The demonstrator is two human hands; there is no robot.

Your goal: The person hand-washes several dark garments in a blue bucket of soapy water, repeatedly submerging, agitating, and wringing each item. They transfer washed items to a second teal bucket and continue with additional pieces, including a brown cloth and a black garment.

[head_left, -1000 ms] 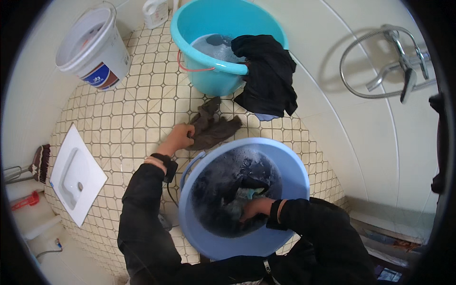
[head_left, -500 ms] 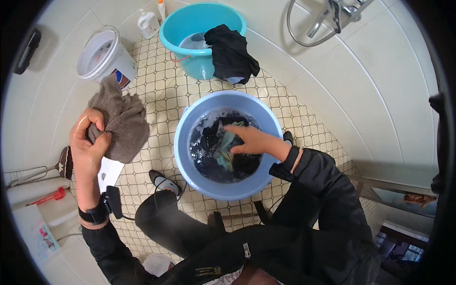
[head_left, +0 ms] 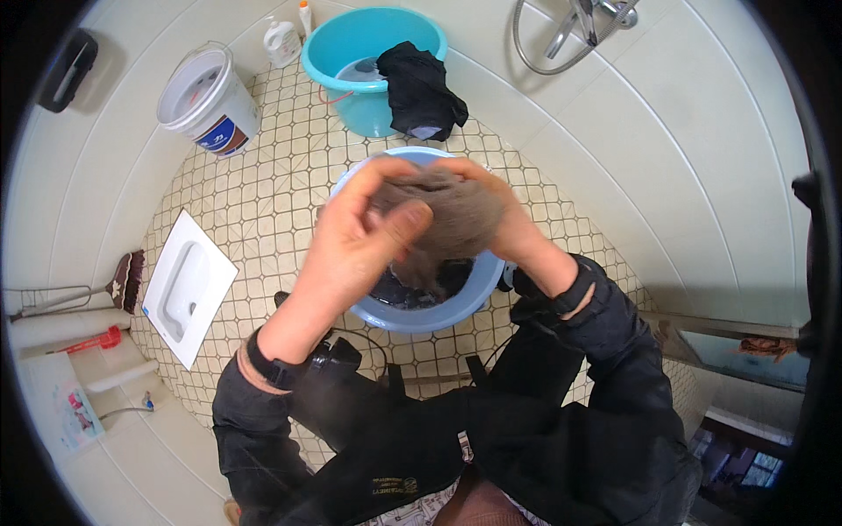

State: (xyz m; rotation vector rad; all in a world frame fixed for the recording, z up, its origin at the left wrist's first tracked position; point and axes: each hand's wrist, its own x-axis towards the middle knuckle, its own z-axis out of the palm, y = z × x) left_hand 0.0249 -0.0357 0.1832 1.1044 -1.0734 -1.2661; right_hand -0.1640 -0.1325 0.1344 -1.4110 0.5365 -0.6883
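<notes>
Grey-brown cloth [head_left: 452, 215] has moved: half a second ago it was out left over the floor [head_left: 272, 197], in the left hand [head_left: 355, 237] alone; now it's up over the blue basin [head_left: 425, 317], between both hands. The right hand [head_left: 513, 219] has come off the laundry to meet it. The view has shifted a little too.

Left grip: pinching the cloth, thumb across the near face, fingers curled at its upper left edge. Right grip: fingers along the cloth's upper edge, palm against its right side. Thumb is hidden, so can't tell if it's pinching or just supporting. Cloth is bunched, a bit blurred, lower end hanging over the basin opening. Can't tell if that end touches the water.

Basin sits on the tiled floor in front of the person. Dark laundry [head_left: 399, 294] shows in it below the cloth; the rest is covered by cloth and hands.

Beyond the basin: teal tub [head_left: 367, 116] on the floor, black garment [head_left: 425, 92] draped over its right rim, cloudy water inside. White bucket [head_left: 243, 103] stands left of the tub, white bottle [head_left: 282, 44] between them, near the wall. Squat toilet [head_left: 167, 329] is set in the floor at left.
</notes>
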